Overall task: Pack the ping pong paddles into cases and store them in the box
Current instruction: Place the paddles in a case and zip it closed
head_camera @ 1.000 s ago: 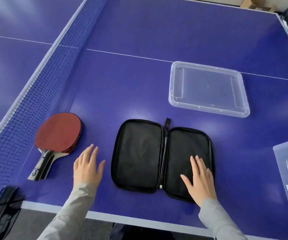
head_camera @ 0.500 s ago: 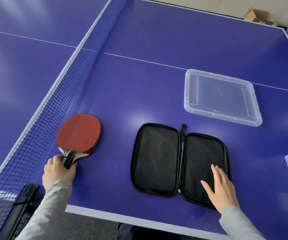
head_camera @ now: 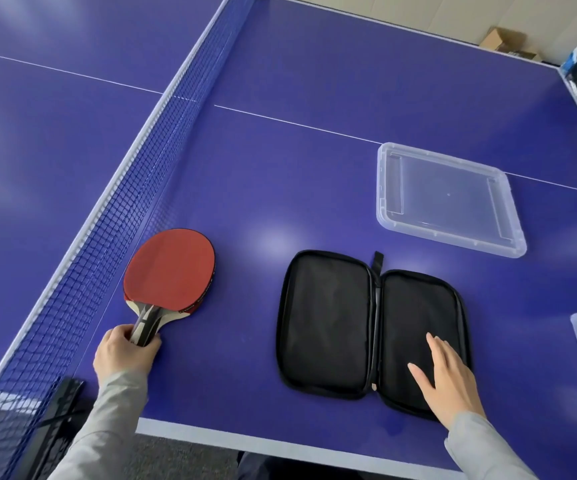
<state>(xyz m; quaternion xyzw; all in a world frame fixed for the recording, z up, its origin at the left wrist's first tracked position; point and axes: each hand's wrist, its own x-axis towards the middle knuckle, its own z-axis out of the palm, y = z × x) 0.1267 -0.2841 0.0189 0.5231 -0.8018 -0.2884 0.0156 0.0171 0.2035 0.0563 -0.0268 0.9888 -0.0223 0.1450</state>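
Counter (head_camera: 315, 81) is carrying everything, net (head_camera: 134, 188) running just left of the paddles (head_camera: 169, 268). Case (head_camera: 328, 323) is lying open to their right, right hand (head_camera: 450, 382) resting flat on it, fingers released. Left hand (head_camera: 124, 351) is gripping the handles, so the stacked paddles could be slipping apart or snagging the net on the lift. Clear lid (head_camera: 446, 195) is sitting beyond the case, nothing blocking
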